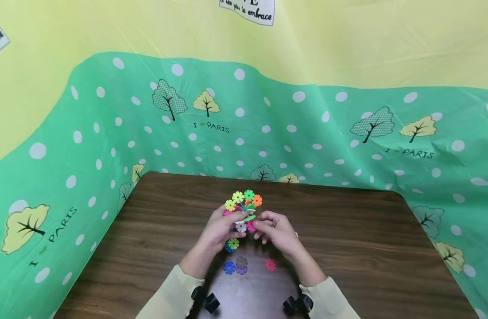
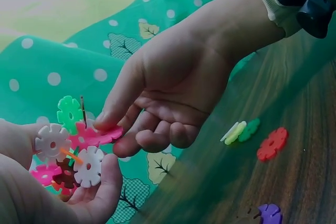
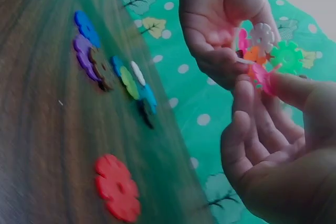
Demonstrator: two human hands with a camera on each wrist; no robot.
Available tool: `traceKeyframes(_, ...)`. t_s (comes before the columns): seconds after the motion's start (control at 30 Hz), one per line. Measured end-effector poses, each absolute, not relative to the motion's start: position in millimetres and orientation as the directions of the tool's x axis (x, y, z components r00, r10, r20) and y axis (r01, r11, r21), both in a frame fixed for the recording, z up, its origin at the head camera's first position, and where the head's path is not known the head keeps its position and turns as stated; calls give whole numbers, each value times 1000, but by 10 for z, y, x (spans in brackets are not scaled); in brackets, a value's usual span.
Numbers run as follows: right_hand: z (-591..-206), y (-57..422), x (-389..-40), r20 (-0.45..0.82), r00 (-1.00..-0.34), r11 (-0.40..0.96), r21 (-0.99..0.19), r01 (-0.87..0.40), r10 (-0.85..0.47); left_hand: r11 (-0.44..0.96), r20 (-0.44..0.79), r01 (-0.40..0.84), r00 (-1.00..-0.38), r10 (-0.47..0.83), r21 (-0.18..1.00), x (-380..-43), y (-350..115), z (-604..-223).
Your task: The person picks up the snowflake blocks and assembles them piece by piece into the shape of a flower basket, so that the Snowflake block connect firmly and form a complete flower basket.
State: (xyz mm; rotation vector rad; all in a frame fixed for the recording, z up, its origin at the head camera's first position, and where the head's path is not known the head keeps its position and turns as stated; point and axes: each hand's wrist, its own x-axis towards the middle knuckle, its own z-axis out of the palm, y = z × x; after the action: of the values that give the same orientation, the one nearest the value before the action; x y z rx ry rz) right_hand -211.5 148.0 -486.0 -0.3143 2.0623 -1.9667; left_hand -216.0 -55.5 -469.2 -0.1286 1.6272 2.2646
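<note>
My left hand (image 1: 222, 225) holds a cluster of interlocked plastic snowflake discs (image 1: 249, 206) in yellow, green, orange, white and pink, above the table. In the left wrist view a white disc (image 2: 89, 167) lies against a left fingertip. My right hand (image 1: 276, 231) pinches a pink disc (image 1: 250, 226) between thumb and forefinger at the cluster's near side. The right wrist view shows this pink disc (image 3: 262, 79) right against the cluster, beside a green disc (image 3: 287, 57). Part of the cluster is hidden behind the fingers.
Loose discs lie on the dark wooden table (image 1: 347, 248): a red disc (image 1: 269, 265), a blue disc (image 1: 229, 267), a brown disc (image 1: 242, 262) over a purple disc (image 1: 242, 270), and a yellow-green disc (image 1: 234, 243) near the left hand. A patterned green and yellow cloth (image 1: 307, 119) hangs behind.
</note>
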Motion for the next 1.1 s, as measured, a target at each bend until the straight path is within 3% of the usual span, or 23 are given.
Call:
traceKeyframes(0.33,-4664,1989,-2157,13,-949,328,-937,-122,-316,-277,-274,-331,-935,226,902,-2167,-590,-4684)
traceKeyframes(0.67,-4868,2675,-2295,-51,-938,661,-723,-203,-344,-259,-256,-311,-940,227,914,-2151,-609,-4647)
traceKeyframes(0.93,-5038,2651,-2282,-14,-905,750,-564,-345,-426,-249,-272,-324,-936,222,913,-2123,-585,-4657)
traceKeyframes(1.1,-5017,2587,-2301,-31,-905,763,-551,-339,-424,-261,-271,-328,-934,232,908,-2118,-571,-4658)
